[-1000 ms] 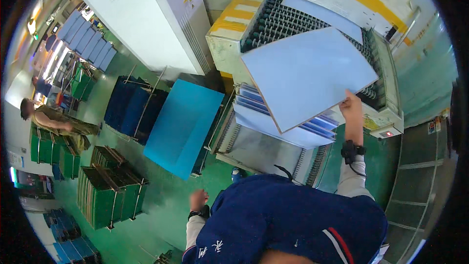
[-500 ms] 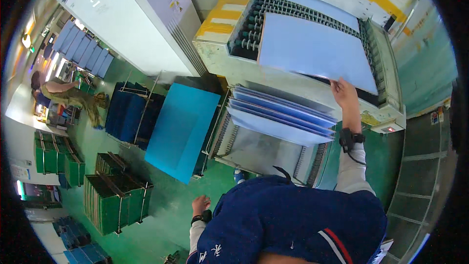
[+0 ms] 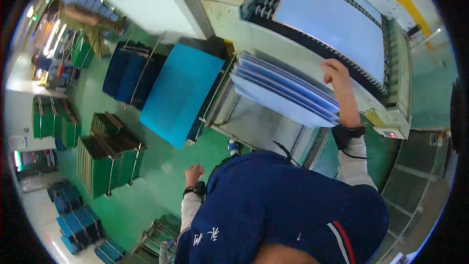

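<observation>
A pale blue-white flat panel [image 3: 337, 24] lies on the rollers of the machine at the upper right. Just short of its near edge is my right hand [image 3: 336, 74], with bent fingers, the thumb apart from them, and nothing held. Below the machine, several similar panels [image 3: 278, 90] lean on edge in a rack [image 3: 261, 122] with coiled-spring rows along its sides. My left hand [image 3: 194, 173] hangs low beside my body, loosely curled and empty, touching nothing. A dark band is on each wrist.
Left of the rack, a bright blue sheet [image 3: 183, 93] rests on a cart, with dark blue panels [image 3: 128, 71] beyond. Green panels [image 3: 110, 159] stand in a metal frame on the green floor [image 3: 163, 178]. A person [image 3: 85, 17] is at the far left.
My right hand has come off the panel's near edge. The panel has moved farther onto the rollers. My view has shifted, so the surroundings sit higher in the picture.
</observation>
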The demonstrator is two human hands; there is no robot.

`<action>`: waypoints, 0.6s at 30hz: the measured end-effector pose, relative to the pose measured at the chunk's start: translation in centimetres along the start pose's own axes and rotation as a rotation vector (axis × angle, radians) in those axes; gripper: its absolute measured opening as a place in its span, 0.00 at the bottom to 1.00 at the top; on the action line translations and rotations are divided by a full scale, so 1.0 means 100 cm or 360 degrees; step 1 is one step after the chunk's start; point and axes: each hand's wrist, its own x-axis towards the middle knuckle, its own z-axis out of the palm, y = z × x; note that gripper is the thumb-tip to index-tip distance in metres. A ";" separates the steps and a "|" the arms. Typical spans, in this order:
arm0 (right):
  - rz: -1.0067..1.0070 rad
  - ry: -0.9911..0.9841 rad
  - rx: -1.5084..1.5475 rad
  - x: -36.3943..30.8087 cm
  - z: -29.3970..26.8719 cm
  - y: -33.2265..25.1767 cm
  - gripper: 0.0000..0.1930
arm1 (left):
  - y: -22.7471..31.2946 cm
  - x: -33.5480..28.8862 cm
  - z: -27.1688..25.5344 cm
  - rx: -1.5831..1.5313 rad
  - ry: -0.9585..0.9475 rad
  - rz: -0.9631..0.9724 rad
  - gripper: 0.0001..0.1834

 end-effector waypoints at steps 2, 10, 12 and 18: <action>-0.0026 -0.0167 -0.0142 -0.002 0.024 0.016 0.07 | -0.007 0.000 -0.003 -0.0060 0.0022 -0.0061 0.12; -0.0467 -0.0408 -0.0863 0.005 0.073 0.063 0.11 | -0.013 -0.030 0.008 -0.0048 0.0164 -0.0055 0.13; -0.0475 -0.0512 -0.0877 -0.005 0.085 0.063 0.12 | -0.021 -0.032 0.007 -0.0057 0.0242 -0.0078 0.14; -0.0964 -0.0649 -0.1406 -0.055 0.118 0.088 0.23 | -0.051 -0.045 -0.003 -0.0176 0.0446 -0.0194 0.14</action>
